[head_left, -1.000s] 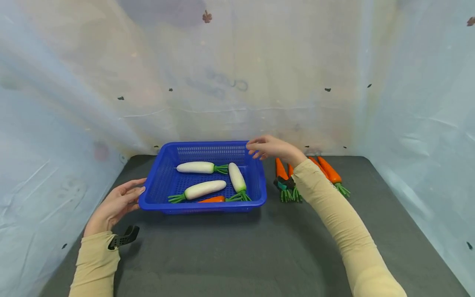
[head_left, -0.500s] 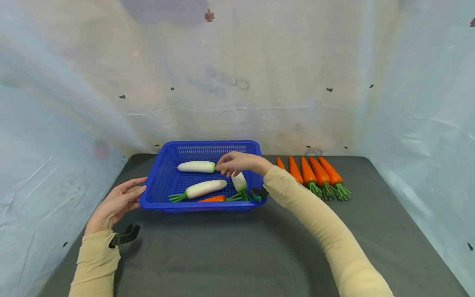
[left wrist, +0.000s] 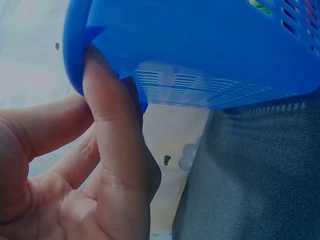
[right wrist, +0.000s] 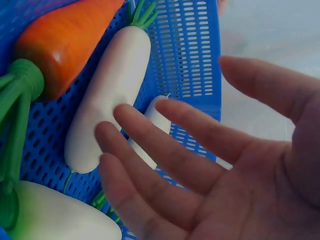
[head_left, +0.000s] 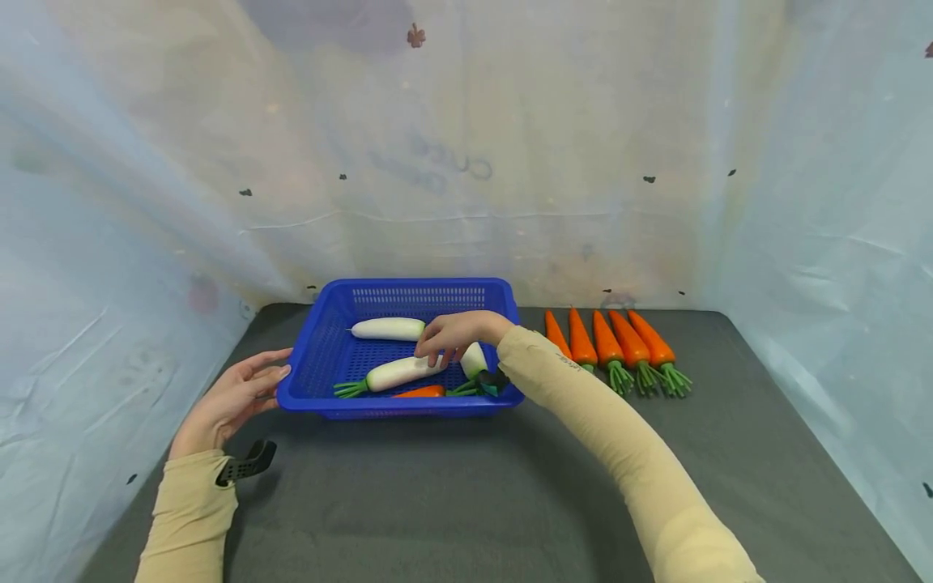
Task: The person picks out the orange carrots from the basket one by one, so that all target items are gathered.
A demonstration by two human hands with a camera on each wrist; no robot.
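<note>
A blue perforated basket [head_left: 419, 282] holds three white radishes and a carrot [head_left: 421, 392]. My left hand [head_left: 235, 398] pinches the basket's left rim between thumb and fingers; the left wrist view shows the thumb [left wrist: 112, 115] against the rim [left wrist: 75, 50]. Inside the basket, my right hand [head_left: 461, 330] hangs with spread, loosely bent fingers at the front white radish [head_left: 389, 375]. Its fingertips overlap that radish [right wrist: 112, 95] in the right wrist view, thumb well apart. Behind lies another white radish [head_left: 386, 328]. The right-hand white radish [head_left: 474, 359] is partly hidden by my hand.
Several orange carrots [head_left: 607, 344] with green stems lie in a row on the dark grey table [head_left: 437, 502], right of the basket. My right sleeve partly covers the nearest ones. Pale plastic sheeting [head_left: 466, 146] closes off the back and both sides.
My right hand has swung left from above the basket's right rim into the basket, then lowered toward the front white radish. My left hand stays at the left rim, and the basket has not moved.
</note>
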